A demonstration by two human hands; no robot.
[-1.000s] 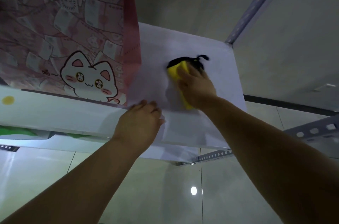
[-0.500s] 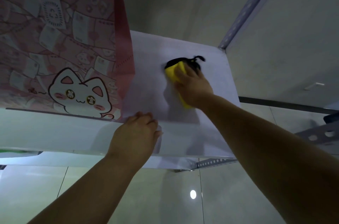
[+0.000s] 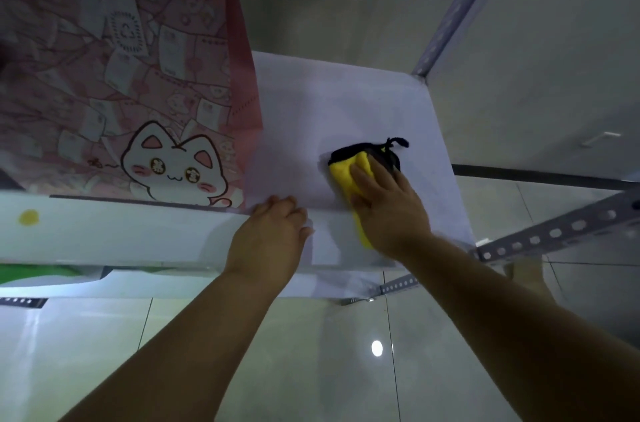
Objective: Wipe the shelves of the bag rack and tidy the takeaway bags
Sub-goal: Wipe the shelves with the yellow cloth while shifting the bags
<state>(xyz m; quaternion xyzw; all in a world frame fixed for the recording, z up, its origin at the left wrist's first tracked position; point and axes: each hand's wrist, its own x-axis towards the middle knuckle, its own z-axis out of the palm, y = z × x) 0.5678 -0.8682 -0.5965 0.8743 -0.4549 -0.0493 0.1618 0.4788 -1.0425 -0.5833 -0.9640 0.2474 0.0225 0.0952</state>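
Observation:
A pink takeaway bag [image 3: 145,82] printed with a white cartoon cat stands upright on the left part of the white top shelf [image 3: 346,103]. My right hand [image 3: 388,207] presses a yellow and black cloth [image 3: 349,169] flat on the shelf near its front edge, right of the bag. My left hand [image 3: 273,238] rests on the shelf's front edge beside the bag's lower right corner, fingers curled over the lip. Nothing is between those fingers apart from the edge.
A perforated grey metal upright [image 3: 460,6] rises at the shelf's back right corner, and a perforated rail [image 3: 554,234] runs off to the right. A lower shelf holds a green and white bag [image 3: 41,274]. Glossy floor tiles [image 3: 311,369] lie below.
My right hand has pulled the cloth toward the shelf's front edge. My left hand stays on the front edge by the bag.

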